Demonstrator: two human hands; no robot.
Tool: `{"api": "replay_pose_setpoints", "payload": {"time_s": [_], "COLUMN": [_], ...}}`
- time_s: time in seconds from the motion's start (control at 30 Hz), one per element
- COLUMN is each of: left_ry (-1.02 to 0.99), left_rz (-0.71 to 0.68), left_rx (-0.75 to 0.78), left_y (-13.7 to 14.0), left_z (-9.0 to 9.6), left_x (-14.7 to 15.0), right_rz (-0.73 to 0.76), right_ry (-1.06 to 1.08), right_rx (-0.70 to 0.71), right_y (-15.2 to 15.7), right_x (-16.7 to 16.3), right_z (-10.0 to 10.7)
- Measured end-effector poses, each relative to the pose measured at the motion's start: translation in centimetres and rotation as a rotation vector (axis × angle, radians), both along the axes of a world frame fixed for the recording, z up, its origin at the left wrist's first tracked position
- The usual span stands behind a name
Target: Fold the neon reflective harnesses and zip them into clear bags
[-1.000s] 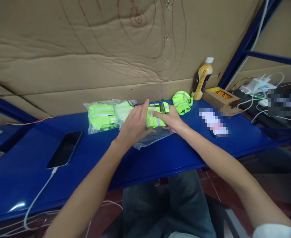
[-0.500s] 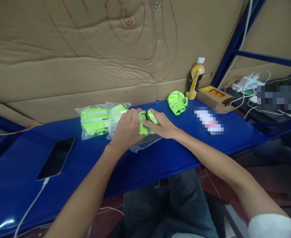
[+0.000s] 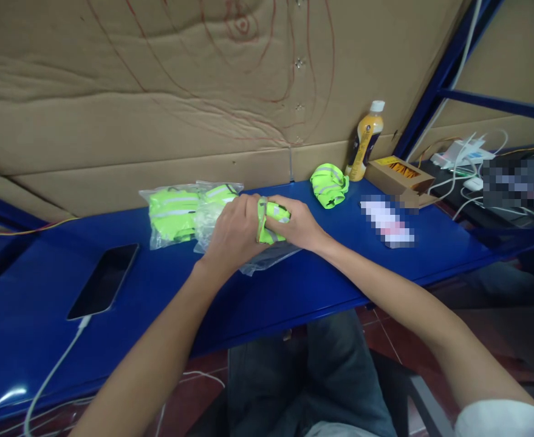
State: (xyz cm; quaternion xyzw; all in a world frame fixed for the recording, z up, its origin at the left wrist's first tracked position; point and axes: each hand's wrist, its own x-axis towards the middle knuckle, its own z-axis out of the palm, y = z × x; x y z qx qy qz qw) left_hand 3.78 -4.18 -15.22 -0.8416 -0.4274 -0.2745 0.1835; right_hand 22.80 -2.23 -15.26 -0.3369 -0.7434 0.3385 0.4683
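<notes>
My left hand (image 3: pixel 236 227) and my right hand (image 3: pixel 299 223) are both closed around one folded neon-yellow reflective vest (image 3: pixel 271 229) with grey strips. The vest is bunched small, and my fingers hide much of it. Under my hands lies a clear plastic bag (image 3: pixel 267 261). Just left of my left hand is a bagged reflective vest (image 3: pixel 216 197), partly covered by that hand. Beside it, further left, another bagged vest (image 3: pixel 173 212) lies flat. Past my right hand, a loose rolled vest (image 3: pixel 329 185) sits unbagged on the blue table (image 3: pixel 267 303).
A phone (image 3: pixel 105 282) with a white charging cable (image 3: pixel 59 370) lies at the left. At the back right stand a yellow-labelled bottle (image 3: pixel 364 145) and an open cardboard box (image 3: pixel 401 176). Right of them are a power strip and cables (image 3: pixel 465 155). A cardboard wall (image 3: pixel 157 121) closes the back.
My fingers have shifted a little on the vest, and it looks more tightly rolled. The view has tilted slightly; the other things stay in place.
</notes>
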Motion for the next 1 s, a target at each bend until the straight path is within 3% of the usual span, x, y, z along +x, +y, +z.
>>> {"api": "replay_pose_setpoints", "payload": {"time_s": [0.13,0.23,0.3,0.43,0.53,0.6,0.73,0.8,0.9,1.0], "left_ry": [-0.063,-0.100,-0.122,-0.194,-0.205,-0.159,-0.066,-0.052,-0.079,-0.169], "left_rz": [0.090,0.115,0.119,0.059,-0.003,-0.005,0.023,0.024,0.016,-0.005], "left_rx": [0.069,0.104,0.098,0.060,0.056,0.045,0.009,0.023,0.079,0.114], "left_y": [-0.9,-1.1,-0.8,0.1,0.6,0.7,0.5,0.3,0.3,0.5], "left_z": [-0.5,-0.8,-1.0,-1.3,-1.4,-1.5,-1.8,-1.9,-1.7,-1.3], "left_x": [1.9,2.5,2.3,1.1,0.6,0.6,1.0,1.3,1.5,1.2], "right_rz": [-0.096,-0.066,0.020,0.323,0.458,0.394,0.046,-0.099,-0.144,0.112], "right_ry": [0.189,0.174,0.102,0.107,0.120,0.051,-0.120,-0.083,0.120,0.221], "right_rx": [-0.033,-0.055,-0.131,-0.499,-0.492,-0.399,-0.069,0.024,-0.088,-0.366], "right_y": [0.1,0.1,0.2,0.6,0.8,0.6,-0.1,-0.5,-0.8,-0.6], "right_x": [-0.7,-0.4,0.1,1.6,2.3,2.2,0.5,-0.4,-0.8,0.2], "right_z": [-0.5,-0.1,0.5,1.5,1.6,1.3,0.3,-0.1,0.1,1.2]}}
